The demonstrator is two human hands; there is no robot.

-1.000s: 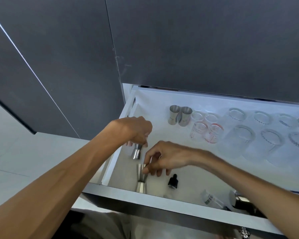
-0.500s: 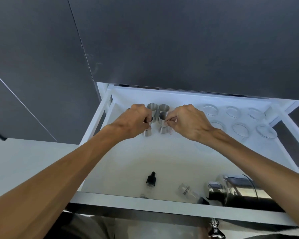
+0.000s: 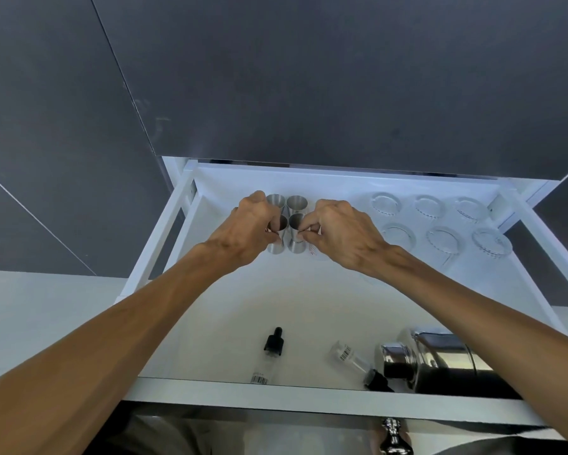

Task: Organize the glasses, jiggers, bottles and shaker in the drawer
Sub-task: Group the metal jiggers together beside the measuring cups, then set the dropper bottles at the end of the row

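Note:
An open white drawer (image 3: 308,394) lies below me. At its back left stand steel jiggers: two in the rear row (image 3: 296,203) and two in front. My left hand (image 3: 246,229) grips the front left jiggers (image 3: 276,247); my right hand (image 3: 341,233) pinches the front right jigger (image 3: 296,239). Both stand upright on the drawer floor, side by side. Several clear glasses (image 3: 438,239) sit in two rows at the back right. Two small dropper bottles (image 3: 271,349) (image 3: 351,357) lie on their sides near the front. A shiny shaker (image 3: 440,359) lies at the front right.
Dark cabinet fronts (image 3: 308,77) rise behind the drawer. A pale countertop (image 3: 30,310) spreads to the left. A small glass with red markings (image 3: 313,252) peeks from under my right hand. A chrome object (image 3: 394,436) shows below the drawer's front edge.
Both hands carried a jigger each from the drawer's front left to the back, and now hold them set down in front of the two rear jiggers. The view shifted right.

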